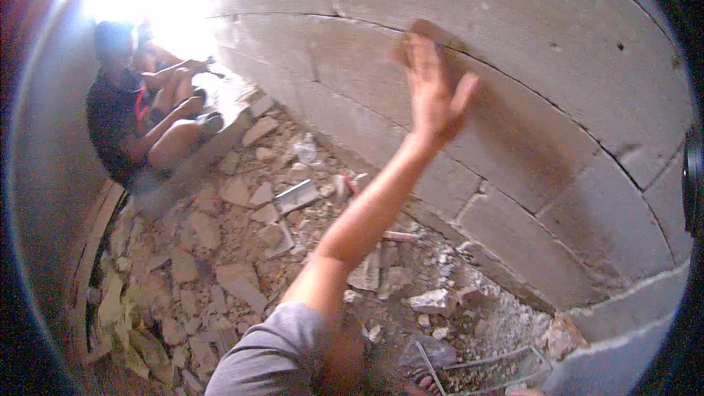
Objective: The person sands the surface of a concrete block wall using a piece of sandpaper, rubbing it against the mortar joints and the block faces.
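Observation:
My left arm, in a grey sleeve, reaches up and to the right across the view. At its end my left hand (434, 92) is raised flat at the block wall (506, 139), back of the hand toward me. Its fingers are stretched out and blurred, the thumb apart, with nothing held. A dark shadow of the arm falls on the blocks beside it. Whether the palm touches the wall or hovers just off it, I cannot tell. My right hand is not recognisable; only a sliver of skin shows at the bottom edge.
Broken stone and rubble (235, 249) cover the ground. A person (117, 110) in dark clothing sits at the far left near bright light. A metal frame (484, 363) and a clear plastic piece (427, 352) lie at the wall's foot. A grey wall curves along the left.

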A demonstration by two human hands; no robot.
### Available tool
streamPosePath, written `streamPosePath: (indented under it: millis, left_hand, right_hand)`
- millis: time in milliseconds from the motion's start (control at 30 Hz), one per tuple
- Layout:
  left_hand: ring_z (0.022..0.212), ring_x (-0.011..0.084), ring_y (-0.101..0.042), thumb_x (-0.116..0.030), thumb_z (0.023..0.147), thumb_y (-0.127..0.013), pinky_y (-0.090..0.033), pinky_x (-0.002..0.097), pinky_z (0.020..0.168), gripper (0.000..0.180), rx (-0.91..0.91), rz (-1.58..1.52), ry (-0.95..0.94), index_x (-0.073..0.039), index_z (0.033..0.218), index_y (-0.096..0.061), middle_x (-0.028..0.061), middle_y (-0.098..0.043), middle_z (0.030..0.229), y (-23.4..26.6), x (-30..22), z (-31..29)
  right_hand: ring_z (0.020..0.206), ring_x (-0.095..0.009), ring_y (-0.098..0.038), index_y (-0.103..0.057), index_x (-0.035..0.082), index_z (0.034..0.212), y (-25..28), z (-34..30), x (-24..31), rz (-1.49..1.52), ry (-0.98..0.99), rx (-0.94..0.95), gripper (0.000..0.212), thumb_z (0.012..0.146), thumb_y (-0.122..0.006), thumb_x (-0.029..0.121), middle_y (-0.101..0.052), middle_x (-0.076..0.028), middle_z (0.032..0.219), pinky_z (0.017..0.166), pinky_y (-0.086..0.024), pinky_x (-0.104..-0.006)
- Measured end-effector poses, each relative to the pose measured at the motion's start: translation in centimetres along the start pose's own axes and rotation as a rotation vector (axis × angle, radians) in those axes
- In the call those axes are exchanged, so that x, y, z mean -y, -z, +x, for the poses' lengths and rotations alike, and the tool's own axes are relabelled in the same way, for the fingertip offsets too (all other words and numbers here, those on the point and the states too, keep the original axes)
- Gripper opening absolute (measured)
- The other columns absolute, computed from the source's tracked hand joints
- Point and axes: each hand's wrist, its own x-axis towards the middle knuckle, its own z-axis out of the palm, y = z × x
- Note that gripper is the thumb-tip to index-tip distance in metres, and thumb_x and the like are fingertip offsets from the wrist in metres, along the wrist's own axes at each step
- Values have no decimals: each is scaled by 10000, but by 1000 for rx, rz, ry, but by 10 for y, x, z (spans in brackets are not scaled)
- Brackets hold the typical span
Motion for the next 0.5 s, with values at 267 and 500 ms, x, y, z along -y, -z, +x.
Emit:
streamPosePath:
  millis: [267,500]
  left_hand:
    - [1381,398,-30,-431,872,-514,-81,469,1114,861,-75,94,14,94,1399,-81,276,-11,1478,14,-3,14]
    - [1378,379,-92,-423,911,-440,-128,404,1117,763,-234,64,205,93,1393,-152,272,-104,1471,38,83,42]
  right_hand:
    - [813,-204,-558,-601,47,1105,-8,2,-4,-27,-33,-16,295,851,-566,193,-613,-97,882,764,-437,-308]
    - [808,-201,-554,-599,38,1095,-4,-4,-6,43,-19,-36,277,849,-556,156,-610,-106,872,760,-437,-315]
